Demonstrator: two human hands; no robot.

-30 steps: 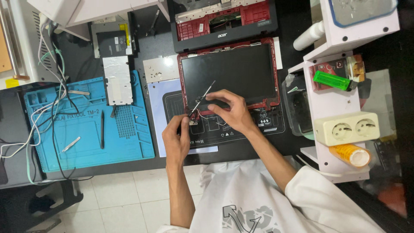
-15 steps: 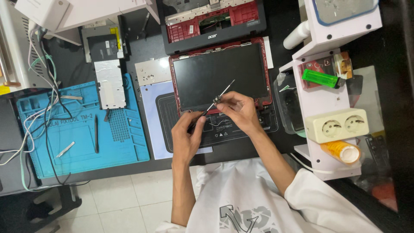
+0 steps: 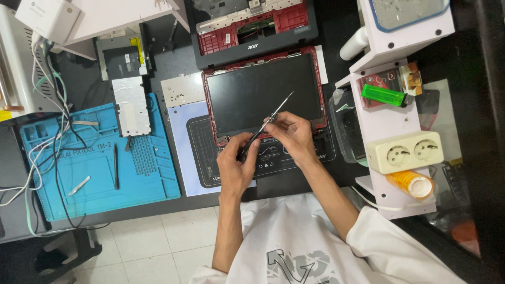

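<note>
While the left hand [image 3: 235, 167] pinches the handle of the thin screwdriver [image 3: 265, 125] and the right hand [image 3: 292, 135] closes its grip on the shaft, both hover over the red-framed laptop screen [image 3: 261, 94], apparently readying the tool; next needs careful aiming.

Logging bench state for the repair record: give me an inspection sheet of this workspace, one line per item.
Surface: dark bench with a blue silicone work mat at left and a black mat under the job.
Job's things: red-framed laptop screen panel lying flat; thin screwdriver held over its lower edge.
Clutter: red laptop shell, silver metal plate, green lighter, orange tape roll, tweezers.
Grips: left hand pinches the screwdriver handle; right hand pinches its middle.
Cables: white and black wires across the blue mat.
Surroundings: white shelf unit with a double socket; tiled floor.
</note>
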